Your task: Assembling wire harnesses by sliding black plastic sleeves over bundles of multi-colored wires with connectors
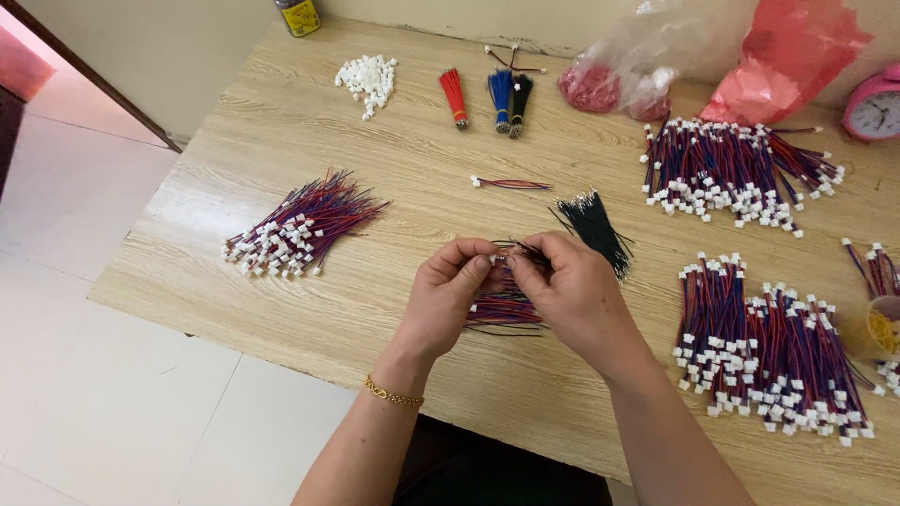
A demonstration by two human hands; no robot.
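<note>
My left hand (448, 295) and my right hand (572, 286) meet over the middle of the wooden table (403, 169). Their fingertips pinch a small white connector with thin wires (504, 258) between them. Under the hands lies a small bunch of red, blue and black wires (504, 311). A loose bundle of black wires (592, 225) lies just beyond my right hand. A gold bracelet sits on my left wrist.
Piles of red-and-blue wires with white connectors lie at the left (295, 230), far right (736, 169) and near right (769, 347). At the back are white connectors (368, 77), red, blue and black wire bundles (487, 94), plastic bags (656, 56) and a pink clock (874, 108).
</note>
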